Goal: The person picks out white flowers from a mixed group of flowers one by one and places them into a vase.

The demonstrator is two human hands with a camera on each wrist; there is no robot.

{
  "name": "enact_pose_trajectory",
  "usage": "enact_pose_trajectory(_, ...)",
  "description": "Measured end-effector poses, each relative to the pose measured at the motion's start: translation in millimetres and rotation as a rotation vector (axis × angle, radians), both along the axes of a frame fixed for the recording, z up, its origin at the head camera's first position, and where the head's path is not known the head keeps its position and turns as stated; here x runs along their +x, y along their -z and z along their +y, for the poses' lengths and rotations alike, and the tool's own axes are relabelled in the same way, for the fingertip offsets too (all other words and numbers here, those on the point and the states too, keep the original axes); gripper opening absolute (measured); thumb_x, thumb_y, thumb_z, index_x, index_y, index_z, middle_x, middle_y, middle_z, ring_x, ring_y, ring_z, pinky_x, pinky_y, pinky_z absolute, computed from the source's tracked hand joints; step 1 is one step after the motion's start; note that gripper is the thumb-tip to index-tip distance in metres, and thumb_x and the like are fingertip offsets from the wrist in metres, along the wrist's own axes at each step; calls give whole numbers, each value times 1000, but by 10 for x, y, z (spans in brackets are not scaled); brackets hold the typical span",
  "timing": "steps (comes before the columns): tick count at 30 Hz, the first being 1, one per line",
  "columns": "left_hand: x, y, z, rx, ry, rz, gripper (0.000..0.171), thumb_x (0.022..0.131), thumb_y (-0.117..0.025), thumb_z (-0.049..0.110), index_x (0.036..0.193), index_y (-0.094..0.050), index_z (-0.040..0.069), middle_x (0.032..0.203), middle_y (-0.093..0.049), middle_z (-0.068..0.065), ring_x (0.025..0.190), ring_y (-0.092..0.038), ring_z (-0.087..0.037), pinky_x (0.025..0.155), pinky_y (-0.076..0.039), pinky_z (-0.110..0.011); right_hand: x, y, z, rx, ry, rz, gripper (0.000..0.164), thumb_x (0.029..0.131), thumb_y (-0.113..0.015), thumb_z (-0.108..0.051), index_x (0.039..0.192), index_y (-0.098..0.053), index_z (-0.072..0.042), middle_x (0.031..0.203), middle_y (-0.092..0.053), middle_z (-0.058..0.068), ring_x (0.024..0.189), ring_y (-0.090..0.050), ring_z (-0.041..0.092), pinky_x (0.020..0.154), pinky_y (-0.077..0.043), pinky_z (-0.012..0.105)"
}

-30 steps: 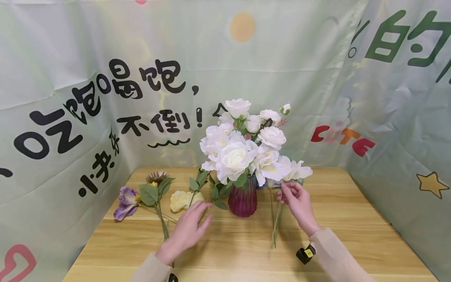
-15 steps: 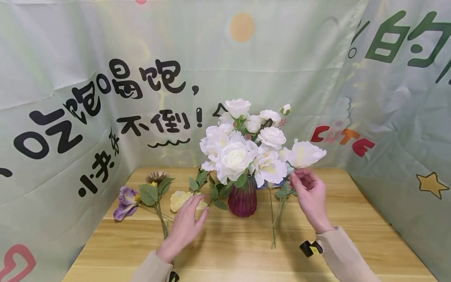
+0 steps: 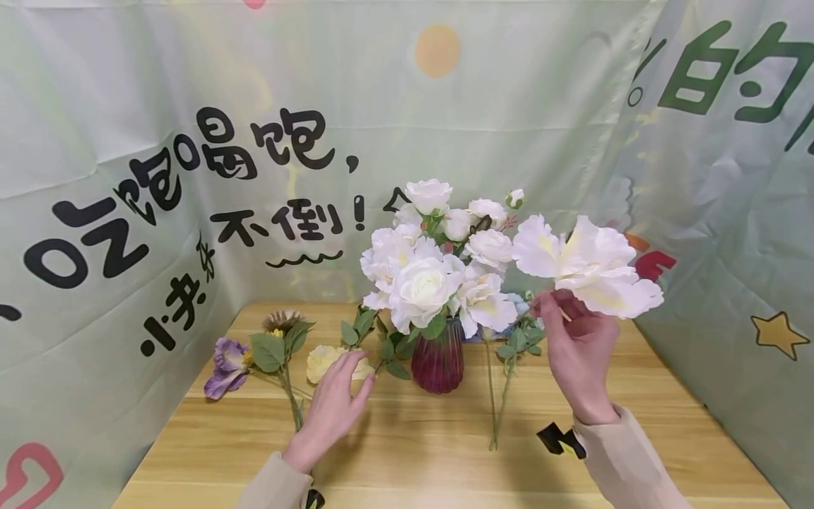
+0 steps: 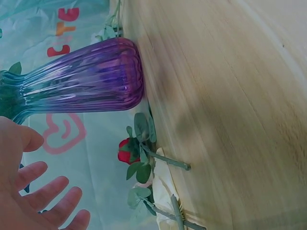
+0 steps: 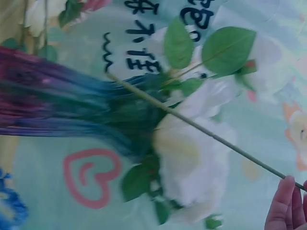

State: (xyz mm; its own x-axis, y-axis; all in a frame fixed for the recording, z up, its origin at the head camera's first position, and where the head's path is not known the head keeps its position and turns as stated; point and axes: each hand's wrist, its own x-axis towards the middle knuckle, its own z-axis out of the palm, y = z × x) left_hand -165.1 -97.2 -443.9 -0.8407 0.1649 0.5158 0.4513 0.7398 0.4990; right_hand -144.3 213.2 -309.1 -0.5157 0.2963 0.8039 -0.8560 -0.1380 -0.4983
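Observation:
My right hand (image 3: pixel 579 353) pinches the thin stem (image 5: pixel 211 136) of a white artificial flower (image 3: pixel 591 265) with broad ruffled petals. It is held up to the right of the vase, and the bare stem crosses in front of the vase in the right wrist view. The ribbed glass vase (image 3: pixel 439 360), purple-red below and teal at the neck, stands upright with a bouquet of white flowers (image 3: pixel 426 283). My left hand (image 3: pixel 333 410) hovers left of the vase with spread, relaxed fingers, holding nothing. It partly covers a yellow flower (image 3: pixel 323 362) lying on the table.
At the left lie a purple flower (image 3: pixel 227 367) and a brown sunflower-like bloom (image 3: pixel 284 322). Green stems (image 3: pixel 499 410) rest right of the vase. Behind it are blue flowers (image 5: pixel 9 206), and a red rose (image 4: pixel 127 151) lies on the table (image 3: pixel 407 466). Printed cloth (image 3: pixel 356 71) surrounds the table.
My right hand has lifted the white flower off the table, upward and to the right, and turned it toward the viewer. The left hand has barely shifted.

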Motion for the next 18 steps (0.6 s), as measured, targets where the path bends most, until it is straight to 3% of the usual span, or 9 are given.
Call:
enact_pose_trajectory(3,-2,11,-3,1,-1,-1,39,91,-63,21,128,-55,13,129,-57,-8,114,-55,-26,95,-46,-47,68,-98,-100,-49,-72,55,34,81,-51,24,114,-45,19,85,-61,21,73,-60,27,69,-55,29)
enact_pose_trajectory(8,0,21,-8,2,-7,-4,39,91,-62,23,127,-55,13,128,-57,-7,114,-55,-25,95,-46,-47,144,-195,-264,-74,-93,117,46,81,-49,26,124,-41,15,93,-60,23,76,-61,29,71,-54,32)
enact_pose_trajectory(15,9,24,-8,4,-15,-14,38,91,-62,25,128,-55,14,128,-57,-4,114,-55,-25,95,-46,-47,188,-228,-421,-23,42,82,44,86,-55,13,128,-40,7,101,-58,11,87,-62,21,81,-51,27)
enact_pose_trajectory(18,13,22,-6,5,-15,-17,39,92,-61,25,128,-55,14,128,-57,-4,114,-55,-25,95,-47,-46,199,-222,-475,-8,104,138,43,87,-54,11,125,-35,8,102,-57,11,90,-60,21,83,-50,26)
